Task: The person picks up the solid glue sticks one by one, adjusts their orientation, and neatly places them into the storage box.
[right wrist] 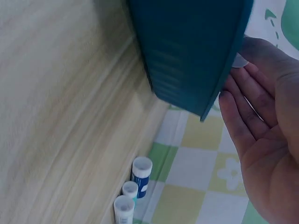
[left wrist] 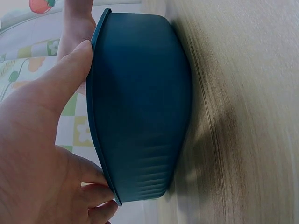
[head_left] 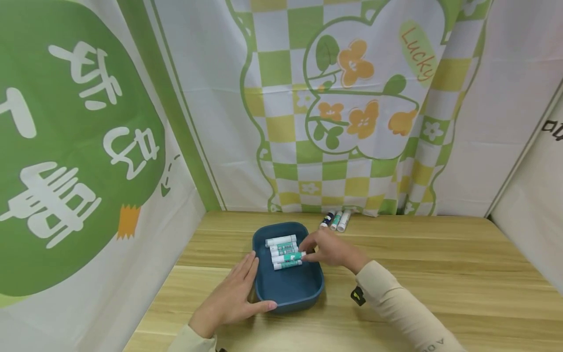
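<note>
Saw a wood-grain desk (head_left: 422, 264) reaching back to a curtain (head_left: 352, 107), printed with green and yellow checks (head_left: 303, 29), orange flowers (head_left: 355, 63) and the word "Lucky" (head_left: 418, 51). To the left, noticed a white cloth (head_left: 167, 230) bearing a green shape (head_left: 79, 137) with white characters (head_left: 53, 203), an orange patch (head_left: 129, 221) and a dashed arrow (head_left: 165, 189).

Right fingers (head_left: 310, 240) pinch a white-green tube (head_left: 287, 257)
</note>
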